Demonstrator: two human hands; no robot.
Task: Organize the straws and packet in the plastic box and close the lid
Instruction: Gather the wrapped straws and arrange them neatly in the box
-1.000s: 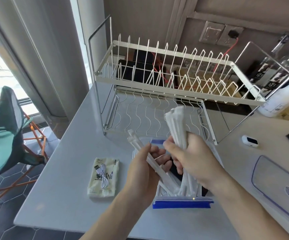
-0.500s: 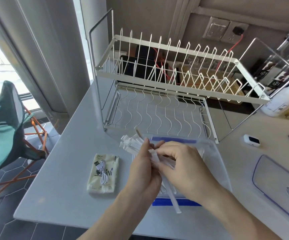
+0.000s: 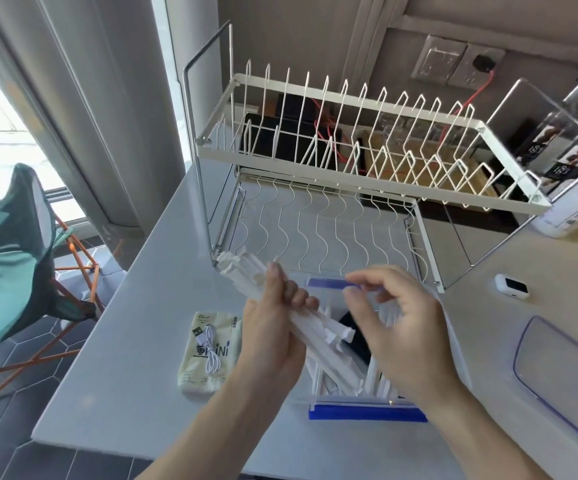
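Observation:
My left hand (image 3: 277,327) grips a bundle of white paper-wrapped straws (image 3: 242,271), held slantwise over the left side of the clear plastic box (image 3: 367,410) with blue clips. More wrapped straws (image 3: 336,375) lie inside the box. My right hand (image 3: 398,327) hovers over the box with fingers apart and nothing in it. A pale yellow packet (image 3: 207,362) with a white cable on it lies on the table left of the box. The clear lid (image 3: 557,368) with a blue rim rests on the table at the right.
A two-tier white wire dish rack (image 3: 349,161) stands just behind the box. A small white device (image 3: 511,286) and a white bottle (image 3: 571,216) sit at the right. A teal folding chair (image 3: 6,265) stands beyond the table's left edge.
The right hand has let go of the straws and lifted off with spread fingers. The left hand now holds the bundle alone, tilted toward the upper left.

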